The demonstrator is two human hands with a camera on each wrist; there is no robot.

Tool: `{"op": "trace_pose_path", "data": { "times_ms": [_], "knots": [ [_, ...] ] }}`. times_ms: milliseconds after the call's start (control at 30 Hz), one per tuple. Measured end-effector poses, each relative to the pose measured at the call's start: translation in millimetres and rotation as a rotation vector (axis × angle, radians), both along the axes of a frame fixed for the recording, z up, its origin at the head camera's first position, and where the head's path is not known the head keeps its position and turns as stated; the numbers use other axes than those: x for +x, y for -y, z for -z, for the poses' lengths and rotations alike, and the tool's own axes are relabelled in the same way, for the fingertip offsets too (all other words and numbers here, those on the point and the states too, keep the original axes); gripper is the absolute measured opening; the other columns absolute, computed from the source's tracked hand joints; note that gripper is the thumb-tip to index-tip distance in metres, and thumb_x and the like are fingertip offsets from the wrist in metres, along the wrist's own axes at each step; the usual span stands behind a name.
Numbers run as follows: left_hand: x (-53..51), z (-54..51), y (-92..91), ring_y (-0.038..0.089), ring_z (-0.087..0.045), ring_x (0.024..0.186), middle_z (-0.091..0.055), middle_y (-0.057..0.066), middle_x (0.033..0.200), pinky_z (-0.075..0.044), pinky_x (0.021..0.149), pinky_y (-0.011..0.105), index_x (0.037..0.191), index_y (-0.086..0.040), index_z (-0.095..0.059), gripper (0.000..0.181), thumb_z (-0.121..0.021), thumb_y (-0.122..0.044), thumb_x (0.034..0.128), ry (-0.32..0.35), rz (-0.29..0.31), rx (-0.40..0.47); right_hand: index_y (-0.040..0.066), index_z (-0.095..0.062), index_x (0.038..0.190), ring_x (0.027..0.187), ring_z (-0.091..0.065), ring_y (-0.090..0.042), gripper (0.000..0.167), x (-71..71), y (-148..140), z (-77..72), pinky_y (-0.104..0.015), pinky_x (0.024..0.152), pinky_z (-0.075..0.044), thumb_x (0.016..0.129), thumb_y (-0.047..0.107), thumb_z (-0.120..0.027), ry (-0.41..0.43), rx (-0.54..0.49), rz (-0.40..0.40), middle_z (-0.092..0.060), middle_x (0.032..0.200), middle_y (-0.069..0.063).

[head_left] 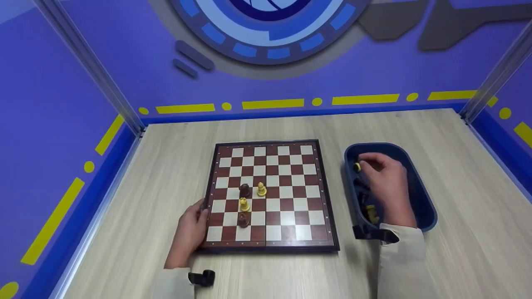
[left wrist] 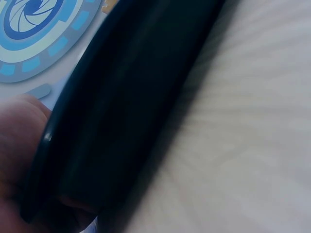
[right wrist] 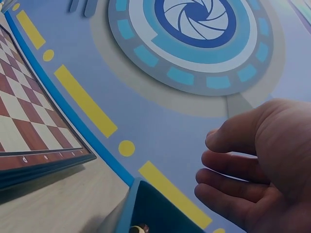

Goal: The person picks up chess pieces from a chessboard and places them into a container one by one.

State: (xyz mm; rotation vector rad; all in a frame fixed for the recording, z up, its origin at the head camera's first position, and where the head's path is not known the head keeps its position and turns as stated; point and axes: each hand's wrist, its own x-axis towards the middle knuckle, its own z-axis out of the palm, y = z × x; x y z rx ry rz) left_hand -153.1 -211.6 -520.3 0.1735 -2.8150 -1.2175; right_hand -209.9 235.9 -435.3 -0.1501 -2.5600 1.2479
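A brown-and-white chessboard lies on the table, and my left hand holds its left edge. In the left wrist view the board's dark side hides much of that hand. Standing on the board's left half are a yellow rook, another yellow piece and two dark pieces, one behind and one in front. My right hand is over a blue bin, near a yellow-based piece. The right wrist view shows its fingers loosely bent, nothing between them.
Inside the bin lie more chess pieces, among them a yellow one and dark ones. The bin stands right of the board on a pale wooden table. Blue-purple panels enclose the back and sides.
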Motion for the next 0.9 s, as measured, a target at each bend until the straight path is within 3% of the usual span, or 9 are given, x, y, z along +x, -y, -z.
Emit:
{"op": "trace_pose_path", "data": {
  "times_ms": [400, 667, 767, 900],
  "knots": [
    [0.0, -0.8, -0.2, 0.033, -0.062, 0.107, -0.063, 0.022, 0.113, -0.048, 0.095, 0.049, 0.140, 0.005, -0.046, 0.042, -0.047, -0.010, 0.1007, 0.007, -0.002, -0.003, 0.014, -0.070, 0.114, 0.100, -0.066, -0.020, 0.024, -1.5, 15.0, -0.5, -0.014, 0.072, -0.047, 0.096, 0.026, -0.061, -0.002, -0.015, -0.030, -0.070, 0.114, -0.006],
    [0.0, -1.1, -1.4, 0.033, -0.061, 0.109, -0.061, 0.022, 0.117, -0.048, 0.095, 0.049, 0.141, 0.004, -0.046, 0.042, -0.047, -0.011, 0.1010, 0.020, -0.018, 0.004, 0.009, -0.071, 0.109, 0.100, -0.066, -0.022, 0.019, -4.4, 29.1, 0.6, -0.012, 0.075, -0.045, 0.092, 0.015, -0.064, -0.067, -0.017, -0.051, -0.070, 0.111, -0.010],
    [0.1, -1.1, -1.7, 0.033, -0.061, 0.110, -0.061, 0.022, 0.118, -0.048, 0.096, 0.049, 0.141, 0.003, -0.046, 0.042, -0.046, -0.012, 0.1013, 0.022, -0.021, 0.007, 0.009, -0.072, 0.107, 0.096, -0.066, -0.020, 0.019, -5.1, 34.9, 1.7, -0.015, 0.078, -0.047, 0.091, 0.015, -0.065, -0.099, -0.003, -0.055, -0.071, 0.108, -0.009],
    [-0.2, -1.5, -1.3, 0.035, -0.060, 0.113, -0.061, 0.023, 0.120, -0.047, 0.098, 0.050, 0.140, 0.004, -0.046, 0.042, -0.046, -0.011, 0.1013, 0.017, -0.014, 0.003, 0.009, -0.072, 0.107, 0.092, -0.066, -0.019, 0.019, -5.0, 42.1, 3.0, -0.028, 0.080, -0.052, 0.091, 0.015, -0.067, -0.120, -0.004, -0.071, -0.072, 0.105, -0.009]
  ]
}}
